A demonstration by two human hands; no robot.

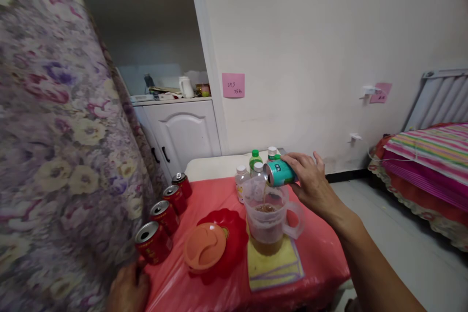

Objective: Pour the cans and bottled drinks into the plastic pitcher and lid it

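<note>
My right hand is wrapped round a teal drink can, tipped on its side with its mouth to the left. Brown liquid runs from it into a translucent plastic pitcher with a handle on the right. Brown liquid also shows inside the pitcher, which stands on a yellow cloth. At the table's near left edge rests my left hand, holding nothing, thumb apart from its partly hidden fingers. The closest red can stands just beyond it. An orange lid-like piece lies on a red scalloped plate.
Several red cans line the table's left side. Behind the pitcher stand clear bottles with white caps and a green-capped bottle. A red plastic cover lies over the table. A floral curtain hangs at left; a bed is at right.
</note>
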